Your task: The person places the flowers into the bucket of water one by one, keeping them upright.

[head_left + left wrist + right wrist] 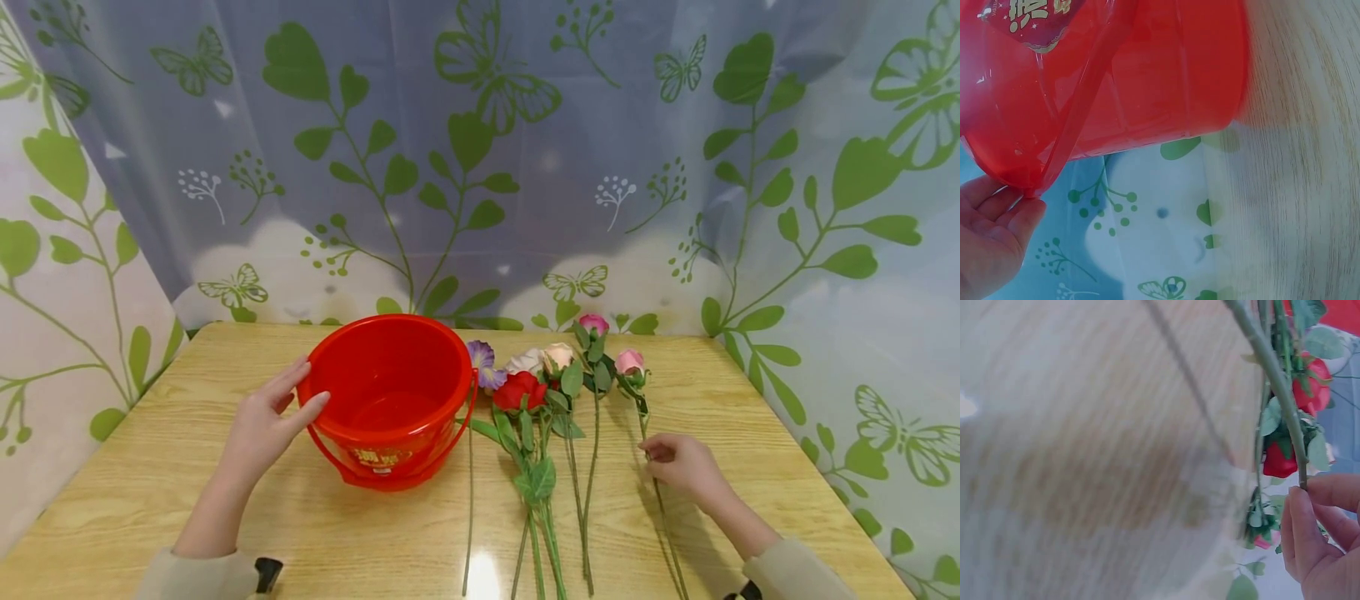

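At the left of the head view, my left hand holds the rim of a red plastic bucket with fingers and thumb. In the left wrist view, the fingertips and thumb meet the rim beside the handle joint. My right hand pinches the thin stem of an artificial pink rose between thumb and fingers. The right wrist view shows that green stem running up from the fingertips. The bucket's inside, seen from above, shows only bare red plastic.
Between the hands lie several artificial flowers: a red rose, a purple flower, a cream rose and a deep pink rose. Their stems point towards me on the wooden table. A leaf-patterned curtain hangs behind.
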`<state>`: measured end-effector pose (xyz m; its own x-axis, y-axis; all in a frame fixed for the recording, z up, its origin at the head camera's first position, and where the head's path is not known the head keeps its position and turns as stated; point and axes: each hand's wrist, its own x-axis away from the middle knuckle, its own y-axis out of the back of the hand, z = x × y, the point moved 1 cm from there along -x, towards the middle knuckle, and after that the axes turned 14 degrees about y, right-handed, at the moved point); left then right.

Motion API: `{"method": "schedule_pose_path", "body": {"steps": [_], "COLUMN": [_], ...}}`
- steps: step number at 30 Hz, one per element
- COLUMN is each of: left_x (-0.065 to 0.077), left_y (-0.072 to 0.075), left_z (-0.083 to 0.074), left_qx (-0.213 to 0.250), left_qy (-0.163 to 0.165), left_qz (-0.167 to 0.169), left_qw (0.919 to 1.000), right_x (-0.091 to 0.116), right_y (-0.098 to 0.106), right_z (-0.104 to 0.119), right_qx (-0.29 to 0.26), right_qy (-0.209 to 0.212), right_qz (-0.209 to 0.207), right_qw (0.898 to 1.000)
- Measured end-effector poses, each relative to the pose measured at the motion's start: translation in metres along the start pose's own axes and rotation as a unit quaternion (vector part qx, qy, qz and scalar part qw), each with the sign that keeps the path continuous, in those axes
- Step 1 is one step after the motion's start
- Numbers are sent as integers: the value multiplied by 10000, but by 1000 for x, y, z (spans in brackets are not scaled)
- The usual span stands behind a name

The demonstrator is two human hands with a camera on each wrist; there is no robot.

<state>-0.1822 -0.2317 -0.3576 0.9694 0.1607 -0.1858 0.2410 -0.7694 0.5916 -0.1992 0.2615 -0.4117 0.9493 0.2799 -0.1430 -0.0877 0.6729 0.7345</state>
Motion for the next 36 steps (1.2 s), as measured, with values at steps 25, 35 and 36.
{"method": "schedule_pose_path", "body": {"steps": [25,35,36], "left_x": [2,2,2], "left_y": [0,-1,0], "left_z": [-1,-2,-2], "left_qx": [97,96,91], "left_qy": [50,-7,-4], "left_qz": [10,-29,-22], "left_qw": [9999,9999,10000], "right_x": [2,2,1], "right_y": [24,31,32], "right_z": [37,49,49], "right_qx": [-1120,-1776,-1812], "right_qy": [283,304,299], "right_qz": [-857,-1323,-1334], "right_qw": [9896,9747,9739]}}
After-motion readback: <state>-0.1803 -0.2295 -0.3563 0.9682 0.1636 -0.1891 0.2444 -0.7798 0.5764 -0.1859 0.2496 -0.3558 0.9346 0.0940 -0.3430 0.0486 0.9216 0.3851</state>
